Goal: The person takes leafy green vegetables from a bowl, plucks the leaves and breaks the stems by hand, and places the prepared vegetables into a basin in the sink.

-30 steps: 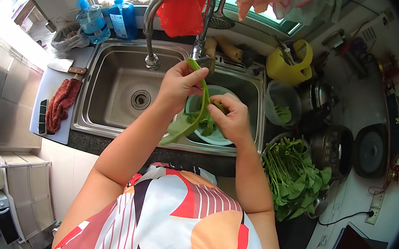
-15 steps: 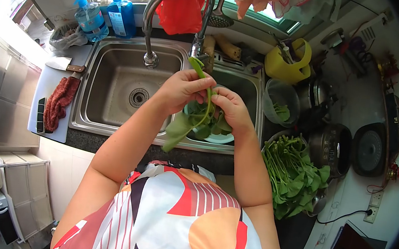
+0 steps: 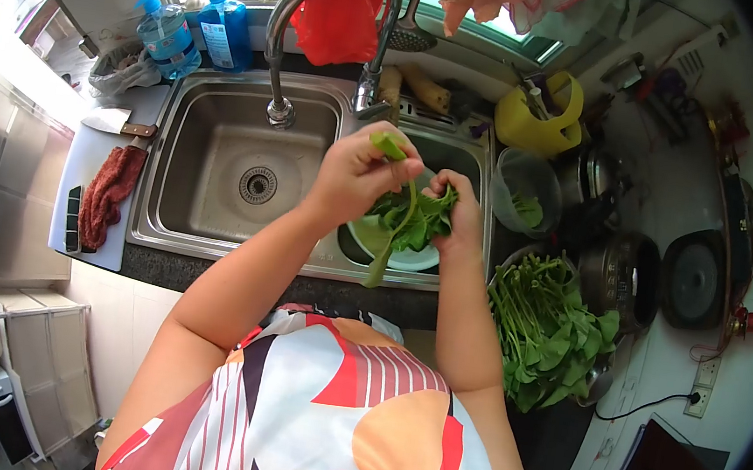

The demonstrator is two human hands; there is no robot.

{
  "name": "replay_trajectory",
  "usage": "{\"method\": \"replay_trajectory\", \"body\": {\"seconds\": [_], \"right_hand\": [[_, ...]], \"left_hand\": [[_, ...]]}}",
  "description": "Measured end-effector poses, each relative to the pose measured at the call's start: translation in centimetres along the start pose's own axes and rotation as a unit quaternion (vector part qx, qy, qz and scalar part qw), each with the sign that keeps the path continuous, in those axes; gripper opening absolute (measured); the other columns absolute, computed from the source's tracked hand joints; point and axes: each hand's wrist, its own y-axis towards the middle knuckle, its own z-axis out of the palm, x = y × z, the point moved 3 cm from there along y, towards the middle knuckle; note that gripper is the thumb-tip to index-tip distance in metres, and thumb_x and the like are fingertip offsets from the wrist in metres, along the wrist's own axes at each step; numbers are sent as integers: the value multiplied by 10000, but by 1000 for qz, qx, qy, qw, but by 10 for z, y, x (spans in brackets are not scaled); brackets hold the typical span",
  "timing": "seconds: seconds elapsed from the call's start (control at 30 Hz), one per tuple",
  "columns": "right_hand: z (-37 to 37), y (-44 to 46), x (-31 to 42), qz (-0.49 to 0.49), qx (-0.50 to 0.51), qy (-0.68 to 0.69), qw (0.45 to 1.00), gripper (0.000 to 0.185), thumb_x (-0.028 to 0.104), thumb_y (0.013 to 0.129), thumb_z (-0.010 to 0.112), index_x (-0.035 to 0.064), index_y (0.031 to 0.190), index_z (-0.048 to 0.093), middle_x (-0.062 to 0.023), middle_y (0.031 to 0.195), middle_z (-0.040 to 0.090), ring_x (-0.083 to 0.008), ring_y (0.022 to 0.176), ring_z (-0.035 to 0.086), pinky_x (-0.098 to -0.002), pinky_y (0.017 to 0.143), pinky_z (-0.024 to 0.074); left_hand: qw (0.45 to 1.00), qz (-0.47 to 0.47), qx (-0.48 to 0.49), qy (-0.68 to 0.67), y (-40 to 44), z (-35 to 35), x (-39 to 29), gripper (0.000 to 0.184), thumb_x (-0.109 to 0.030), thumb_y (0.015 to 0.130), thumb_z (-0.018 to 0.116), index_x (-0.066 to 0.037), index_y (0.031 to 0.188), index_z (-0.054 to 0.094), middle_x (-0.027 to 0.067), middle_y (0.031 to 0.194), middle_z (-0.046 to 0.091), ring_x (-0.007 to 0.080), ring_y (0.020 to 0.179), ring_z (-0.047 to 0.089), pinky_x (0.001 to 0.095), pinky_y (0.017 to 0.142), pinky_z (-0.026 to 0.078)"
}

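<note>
My left hand is closed in a pinch on a leafy green stem, whose long strip hangs down toward the sink's front edge. Just right of it, my right hand has its fingers curled around a bunch of green leaves. Both hands are above the right-hand sink basin, where a pale bowl sits partly hidden beneath the leaves. To the right, a large pile of leafy greens lies on the counter, stems toward the back. A clear plastic tub holds a few green pieces.
The left basin lies under a curved faucet with a red plastic bag hung over it. On a white cutting board are a knife and a brown-red cloth. A rice cooker stands at right.
My hands have moved slightly apart, the right one shifting right with the leaves. My left hand has turned and moved a little right, still pinching the stem.
</note>
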Motion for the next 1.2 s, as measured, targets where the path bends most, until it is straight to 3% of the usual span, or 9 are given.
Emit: {"method": "replay_trajectory", "body": {"seconds": [0.07, 0.23, 0.33, 0.63, 0.7, 0.83, 0.93, 1.07, 1.2], "right_hand": [[34, -29, 17, -73, -87, -93, 989, 220, 177, 864, 483, 72, 670, 489, -57, 730, 578, -106, 589, 510, -220, 548, 415], [56, -41, 18, -198, 13, -440, 876, 184, 160, 780, 648, 47, 922, 615, -3, 685, 553, -55, 606, 470, -211, 582, 404], [86, -52, 18, -349, -2, -620, 702, 157, 199, 768, 620, 48, 809, 606, -100, 683, 581, -257, 597, 564, -333, 544, 429], [64, -37, 14, -385, 72, -703, 594, 172, 185, 792, 524, 35, 718, 563, -101, 639, 552, -291, 614, 567, -364, 533, 433], [41, -25, 2, -320, 55, -572, 753, 169, 177, 805, 493, 39, 730, 556, -76, 607, 526, -243, 555, 532, -336, 509, 418], [-9, -10, -1, -48, 35, -86, 995, 138, 170, 822, 469, 59, 763, 527, -36, 602, 460, -148, 516, 419, -271, 484, 363], [-26, -6, 4, -59, 91, 109, 988, 103, 165, 818, 482, 68, 790, 499, -46, 637, 453, -141, 536, 373, -245, 487, 330], [-36, 0, 18, -95, 16, 72, 993, 110, 159, 811, 495, 49, 803, 493, -58, 669, 447, -155, 573, 400, -248, 500, 340], [-38, 1, 26, -215, -85, -188, 954, 103, 118, 857, 475, 38, 831, 534, -36, 669, 493, -106, 579, 438, -226, 529, 369]], "left_hand": [[995, -90, -40, -4, 6, -10, 7, 115, -117, 808, 652, -14, 850, 623, -2, 736, 567, 56, 641, 525, 195, 545, 446], [990, -132, -55, 20, 8, -5, 18, 183, -183, 784, 681, -14, 797, 613, -17, 659, 554, 37, 565, 485, 196, 490, 412], [989, -130, -56, 29, 8, 0, 30, 178, -175, 783, 679, -10, 779, 612, -21, 626, 541, 38, 539, 456, 195, 474, 381], [983, -115, -19, 140, -1, -3, 51, 174, -165, 799, 660, -7, 757, 600, -7, 634, 540, 50, 555, 461, 214, 489, 361], [979, -42, -4, 197, -2, 0, 53, 158, -172, 818, 643, -17, 811, 612, -3, 670, 563, 64, 600, 512, 206, 549, 419], [982, -141, -64, -110, 1, 2, 43, 147, -172, 831, 622, -30, 858, 602, 26, 727, 582, 105, 638, 558, 240, 588, 465], [947, -226, -119, -195, 2, -15, 47, 151, -177, 834, 617, -38, 881, 582, 40, 765, 589, 131, 673, 577, 261, 607, 487], [922, -284, -141, -221, -13, -31, 65, 129, -193, 873, 550, -69, 907, 555, 47, 785, 584, 153, 705, 586, 289, 627, 500], [916, -351, -55, -185, -26, -22, 71, 109, -172, 866, 547, -74, 913, 549, 46, 784, 575, 153, 719, 581, 298, 656, 496]]}}
